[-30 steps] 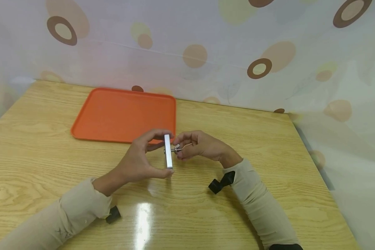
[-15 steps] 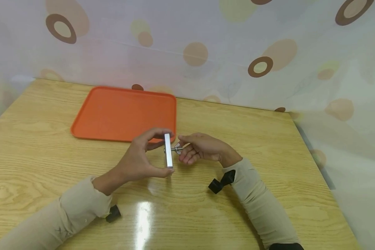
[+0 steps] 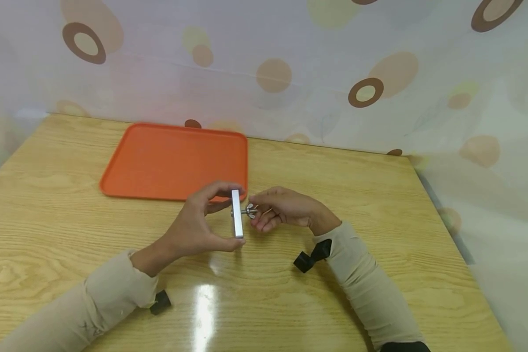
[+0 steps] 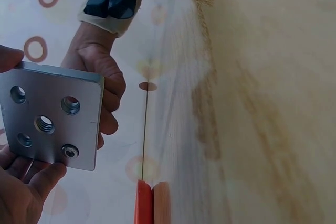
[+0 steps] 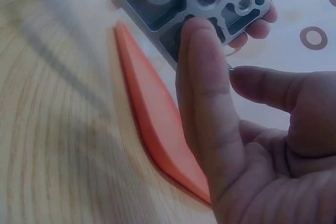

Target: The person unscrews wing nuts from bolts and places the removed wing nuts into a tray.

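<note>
From my end I see the left hand gripping the plate by opposite edges, fingers at twelve o'clock and thumb at six, so it stands on edge with, I judge, both broad faces left free to work on. That hold seems meant to keep the bolt pointing to three o'clock, straight toward the right hand, where the wing nut on its shank is within easy reach. In the left wrist view the bolt's head shows in a hole toward the plate's five o'clock corner, one digit just beside it at the edge. The right hand has its fingers extended and loosely parted from the thumb; the wing nut lies by their tips, on their nine o'clock side, and I can make out no closed hold on it. Whether they touch it I cannot tell, since in the right wrist view the forefinger stands in front and only a bit of thread shows by the thumb. The plate appears raised off the surface; the tray lies there at ten o'clock from it, beyond the left hand.
</note>
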Tool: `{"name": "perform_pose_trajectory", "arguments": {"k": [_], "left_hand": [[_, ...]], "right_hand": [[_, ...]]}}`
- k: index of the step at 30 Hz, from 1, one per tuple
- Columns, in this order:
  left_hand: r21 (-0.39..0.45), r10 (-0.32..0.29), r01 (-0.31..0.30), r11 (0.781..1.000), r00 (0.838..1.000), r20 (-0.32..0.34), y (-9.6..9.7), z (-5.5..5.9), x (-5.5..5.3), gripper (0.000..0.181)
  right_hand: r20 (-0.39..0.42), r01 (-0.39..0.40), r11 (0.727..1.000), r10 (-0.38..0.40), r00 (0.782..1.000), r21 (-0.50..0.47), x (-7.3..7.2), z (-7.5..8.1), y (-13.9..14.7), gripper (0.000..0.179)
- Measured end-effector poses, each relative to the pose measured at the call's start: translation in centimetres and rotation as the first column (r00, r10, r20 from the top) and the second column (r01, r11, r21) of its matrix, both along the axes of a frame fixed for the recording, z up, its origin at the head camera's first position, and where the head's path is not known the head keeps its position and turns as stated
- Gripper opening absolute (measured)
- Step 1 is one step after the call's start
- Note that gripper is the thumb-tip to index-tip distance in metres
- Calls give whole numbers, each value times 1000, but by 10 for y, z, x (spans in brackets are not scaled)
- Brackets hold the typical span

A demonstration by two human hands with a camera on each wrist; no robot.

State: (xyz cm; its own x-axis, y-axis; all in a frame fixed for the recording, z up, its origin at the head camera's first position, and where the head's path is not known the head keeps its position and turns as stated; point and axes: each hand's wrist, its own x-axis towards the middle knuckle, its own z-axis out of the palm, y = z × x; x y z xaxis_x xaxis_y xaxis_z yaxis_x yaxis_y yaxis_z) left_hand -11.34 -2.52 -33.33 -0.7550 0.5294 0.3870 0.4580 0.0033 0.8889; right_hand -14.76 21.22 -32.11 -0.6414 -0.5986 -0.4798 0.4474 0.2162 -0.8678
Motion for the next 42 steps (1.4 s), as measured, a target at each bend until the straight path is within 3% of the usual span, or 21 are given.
{"name": "perform_pose_trajectory", "arguments": {"k": [16, 22, 28, 35, 42], "left_hand": [[-9, -4, 4, 1000, 1000, 13, 1, -3, -1, 81], [-4, -28, 28, 1000, 999, 22, 7, -5, -1, 80], [-3, -47, 47, 999, 999, 24, 15, -3, -6, 80], [16, -87, 87, 996, 996, 13, 18, -5, -6, 80], [10, -70, 70, 998, 997, 19, 13, -4, -8, 81]], "right_hand": [[-79, -5, 1000, 3, 997, -24, 1, 1, 4, 21], [-164, 37, 999, -38, 986, -13, 16, -5, 13, 19], [-165, 154, 987, -145, 976, 40, 30, -3, 23, 30], [-176, 157, 987, -148, 973, 38, 37, -6, 23, 49], [-219, 173, 984, -160, 963, 40, 31, -3, 14, 42]]}}
